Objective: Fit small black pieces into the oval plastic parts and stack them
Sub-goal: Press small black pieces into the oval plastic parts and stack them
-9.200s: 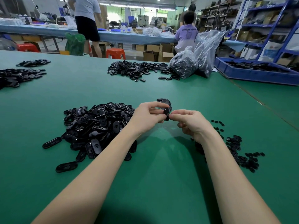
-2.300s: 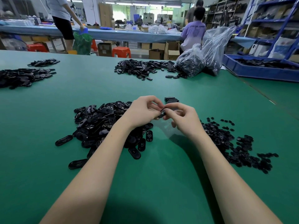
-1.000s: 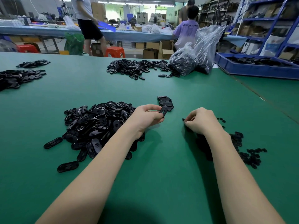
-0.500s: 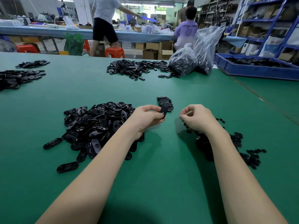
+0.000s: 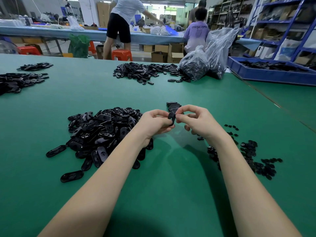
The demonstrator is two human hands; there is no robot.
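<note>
Black and glossy, the oval plastic part (image 5: 171, 118) is pinched upright on its edge between the thumb and forefinger of the left hand (image 5: 154, 123), raised just above the green table mat (image 5: 171, 194). Half a second ago the two hands were apart, the right one curled over its own heap; now the right hand (image 5: 199, 120) has come across and its thumb and forefinger tips meet at the right face of the oval part. Whether a small piece sits between those fingertips cannot be told, as the fingers hide it. The other right fingers are curled loosely under the palm.

That oval part shows a narrow rim and a notch-like opening near its upper end; finer detail is too small to read.

Just behind the hands lies the short stack of finished ovals (image 5: 173, 105), partly hidden by the right forefinger. Left of the left forearm spreads the big pile of loose oval parts (image 5: 100, 130), some lying apart at its near edge. Right of the right wrist the small black pieces (image 5: 253, 156) are scattered in a loose heap.

Further back on the mat are another pile of ovals (image 5: 145, 71), two clear plastic bags (image 5: 205, 60) and a blue tray (image 5: 273, 74).
</note>
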